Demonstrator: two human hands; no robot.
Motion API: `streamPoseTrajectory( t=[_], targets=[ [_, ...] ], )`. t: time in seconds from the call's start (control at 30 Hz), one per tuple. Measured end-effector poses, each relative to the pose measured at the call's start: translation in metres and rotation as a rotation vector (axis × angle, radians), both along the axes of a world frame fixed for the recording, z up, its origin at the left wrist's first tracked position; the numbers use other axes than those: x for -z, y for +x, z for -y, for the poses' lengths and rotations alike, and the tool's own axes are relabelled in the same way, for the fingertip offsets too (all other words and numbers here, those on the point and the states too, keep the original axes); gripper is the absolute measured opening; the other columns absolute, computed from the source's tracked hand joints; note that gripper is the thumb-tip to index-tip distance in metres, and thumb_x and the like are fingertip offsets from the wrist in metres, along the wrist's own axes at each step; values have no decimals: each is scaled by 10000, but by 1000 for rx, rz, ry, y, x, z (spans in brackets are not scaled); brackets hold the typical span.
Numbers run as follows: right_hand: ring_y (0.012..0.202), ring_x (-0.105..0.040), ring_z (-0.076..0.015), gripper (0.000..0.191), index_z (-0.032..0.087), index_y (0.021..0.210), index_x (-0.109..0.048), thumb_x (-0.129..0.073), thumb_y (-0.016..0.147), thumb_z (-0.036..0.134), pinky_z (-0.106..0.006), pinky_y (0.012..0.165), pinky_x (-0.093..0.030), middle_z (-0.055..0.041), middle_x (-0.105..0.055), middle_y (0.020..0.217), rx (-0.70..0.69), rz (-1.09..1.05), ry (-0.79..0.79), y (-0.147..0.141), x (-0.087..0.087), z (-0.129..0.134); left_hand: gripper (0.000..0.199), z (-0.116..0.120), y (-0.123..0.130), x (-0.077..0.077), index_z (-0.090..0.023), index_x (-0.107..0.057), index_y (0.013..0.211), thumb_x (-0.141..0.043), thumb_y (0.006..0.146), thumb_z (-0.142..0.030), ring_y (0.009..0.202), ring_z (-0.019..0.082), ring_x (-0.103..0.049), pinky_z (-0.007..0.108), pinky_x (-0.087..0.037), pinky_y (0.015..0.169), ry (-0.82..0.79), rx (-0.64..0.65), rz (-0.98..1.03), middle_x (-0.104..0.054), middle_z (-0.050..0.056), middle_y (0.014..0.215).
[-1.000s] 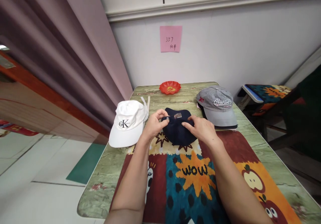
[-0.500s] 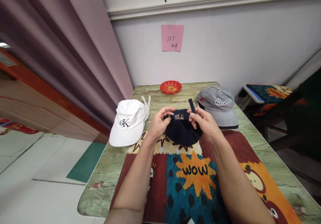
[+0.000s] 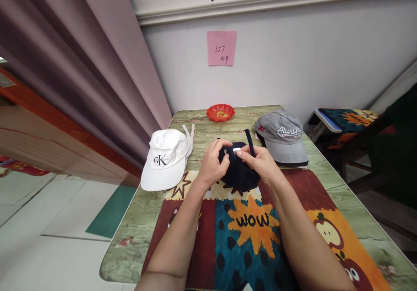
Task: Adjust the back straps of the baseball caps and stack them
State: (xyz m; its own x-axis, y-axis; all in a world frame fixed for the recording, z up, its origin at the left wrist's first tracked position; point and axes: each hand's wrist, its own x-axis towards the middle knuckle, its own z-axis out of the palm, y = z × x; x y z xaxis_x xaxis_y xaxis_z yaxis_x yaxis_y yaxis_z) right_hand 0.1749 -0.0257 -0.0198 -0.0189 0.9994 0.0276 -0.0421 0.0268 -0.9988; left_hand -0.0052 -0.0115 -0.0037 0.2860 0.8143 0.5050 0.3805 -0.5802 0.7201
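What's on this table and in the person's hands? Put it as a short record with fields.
Left hand: holding the dark cap beside a metal clasp
Right hand: pinching the strap; a pale piece near the thumb is unclear
Left side: white cap
Right side: grey cap, marked "Always"
Far end: red dish
Near end: colourful mat on the table

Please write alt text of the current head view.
A left hand and right hand hold a dark cap, its strap sticking up, over a colourful mat. On the table, a white cap sits left, a grey cap right, a red dish behind.
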Motion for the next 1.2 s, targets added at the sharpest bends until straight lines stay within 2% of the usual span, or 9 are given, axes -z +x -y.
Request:
streamPoseTrajectory(
  t=[0.07, 0.2, 0.47, 0.73, 0.87, 0.93, 1.03, 1.13, 1.2],
  targets=[
    [525, -360, -89, 451, 178, 765, -704, -837, 683, 600, -249, 478, -264, 34, -526, 603, 17, 4, 7, 0, 1, 0, 269, 1, 0, -1, -234, -693, 1092, -636, 842, -151, 1151, 283, -596, 432, -402, 1023, 130, -45, -117, -702, 88, 1166],
    [553, -414, -101, 405, 177, 772, -728, -835, 704, 562, -259, 533, -318, 28, -568, 615, 30, 5, 35, -1, 0, 1, 194, 3, 1, 1, -243, -736, 1091, -655, 919, -282, 1052, 273, -624, 423, -460, 954, 238, -51, -190, -726, 99, 1087],
    [624, -532, -138, 357, 180, 815, -765, -823, 729, 522, -279, 616, -428, -5, -654, 677, 67, 21, 107, -12, -8, 6, 137, 9, 5, 0, -250, -733, 1007, -618, 932, -264, 990, 228, -674, 354, -539, 915, 118, -54, 17, -702, 88, 1047],
    [679, -622, -170, 356, 191, 931, -793, -794, 772, 509, -302, 669, -488, -28, -718, 747, 50, 29, 99, -8, -2, 2, 117, 6, 1, 1, -264, -770, 956, -752, 840, -259, 1101, 269, -667, 390, -509, 1033, 46, -84, 210, -719, 86, 1099],
    [806, -688, -228, 326, 204, 906, -806, -826, 738, 482, -333, 739, -515, -58, -781, 873, 28, 90, 122, -5, 3, -1, 103, 7, 4, 2, -249, -755, 942, -755, 842, -269, 929, 222, -694, 351, -558, 894, 37, -152, 213, -721, 69, 989],
    [820, -693, -244, 294, 209, 862, -807, -815, 749, 480, -337, 726, -510, -58, -784, 870, 52, 141, 142, -6, 6, -2, 120, 7, 7, 3, -229, -720, 920, -770, 826, -287, 777, 175, -686, 312, -577, 766, -68, -172, 308, -708, 43, 892],
    [781, -683, -231, 267, 215, 828, -803, -786, 785, 478, -329, 710, -493, -42, -774, 822, 53, 188, 167, -10, 6, -1, 271, 6, 10, 2, -193, -657, 892, -842, 737, -315, 627, 137, -667, 269, -574, 625, -407, -101, 561, -683, 3, 762],
    [745, -663, -203, 267, 210, 824, -797, -766, 810, 476, -309, 701, -478, -30, -762, 803, 29, 209, 194, -15, 5, 1, 382, 3, 7, -1, -159, -650, 849, -915, 625, -316, 589, 118, -661, 239, -566, 589, -680, -15, 753, -666, -16, 704],
    [677, -624, -173, 313, 196, 837, -787, -729, 843, 504, -285, 636, -453, -28, -741, 773, 19, 220, 183, -17, 5, 1, 394, 1, 5, -2, -145, -662, 814, -938, 581, -302, 616, 99, -662, 217, -570, 628, -720, -26, 832, -669, -20, 715]
  ],
)
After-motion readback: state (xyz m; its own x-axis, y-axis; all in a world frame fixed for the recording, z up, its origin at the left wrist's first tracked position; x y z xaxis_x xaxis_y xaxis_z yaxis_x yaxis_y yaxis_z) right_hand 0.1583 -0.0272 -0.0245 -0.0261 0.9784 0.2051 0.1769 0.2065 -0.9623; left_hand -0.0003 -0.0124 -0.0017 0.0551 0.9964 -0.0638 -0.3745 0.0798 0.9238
